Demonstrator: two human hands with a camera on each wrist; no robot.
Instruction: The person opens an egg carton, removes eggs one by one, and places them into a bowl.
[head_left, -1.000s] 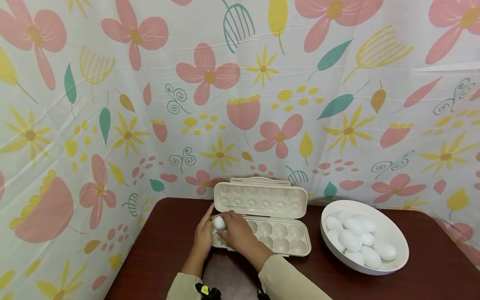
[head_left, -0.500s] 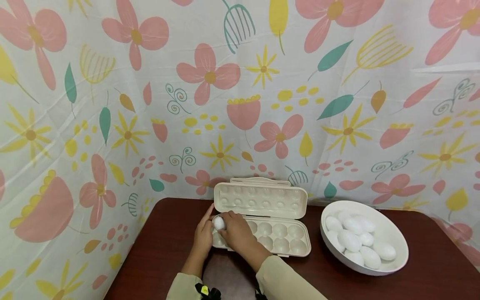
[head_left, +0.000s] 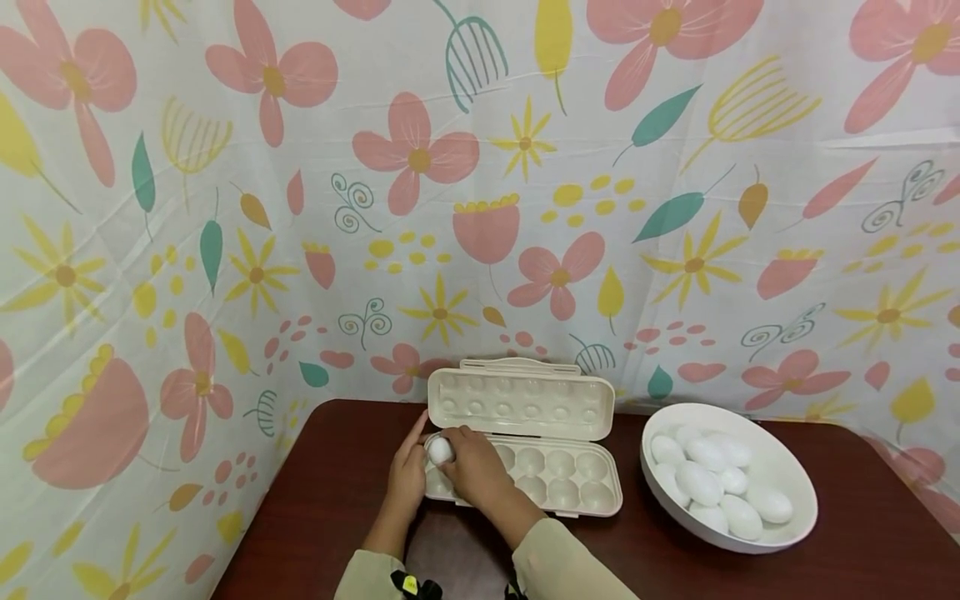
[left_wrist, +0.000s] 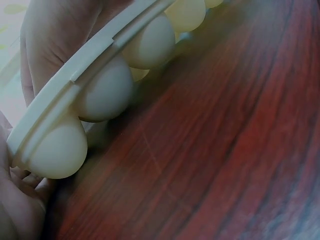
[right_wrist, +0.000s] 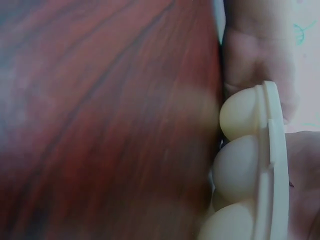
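Observation:
In the head view, a cream plastic egg carton [head_left: 562, 493] lies on the table with its lid [head_left: 525, 400] raised behind it. My right hand [head_left: 480, 471] reaches over the carton and pinches a white egg [head_left: 440, 450] at the far-left cup. Whether the egg touches the cup is hidden. Along the carton's left end rests my left hand [head_left: 406, 477], its index finger straight along the edge. Both wrist views show rounded cups [left_wrist: 57, 149] under the carton's rim. In the right wrist view, the left hand [right_wrist: 260, 65] stands by the carton's end.
To the right, a white bowl [head_left: 798, 500] holds several white eggs [head_left: 701, 483]. The dark red wooden table [head_left: 300, 492] runs back to a floral cloth [head_left: 480, 208], which also hangs along the left side.
The head view has shifted very slightly. Both hands stay at the carton's left end, and the egg remains in my right fingers.

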